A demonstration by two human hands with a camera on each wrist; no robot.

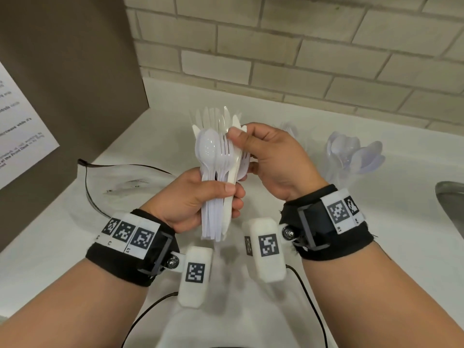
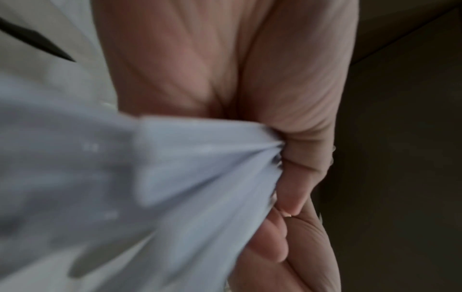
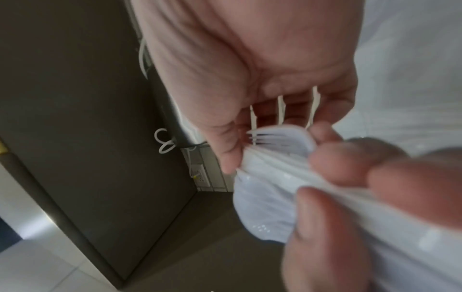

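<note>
A bundle of white plastic cutlery, with spoons, forks and knives mixed, stands upright above the white counter. My left hand grips the bundle round its handles. My right hand pinches pieces at the top of the bundle, thumb in front and fingers behind. The left wrist view shows the left hand wrapped round blurred white handles. In the right wrist view the right hand holds fork tines and spoon bowls of the bundle.
A clear cup of plastic spoons stands at the right on the counter. A metal sink edges in at far right. A clear, black-rimmed plastic piece lies at left beside a brown panel. Brick wall behind.
</note>
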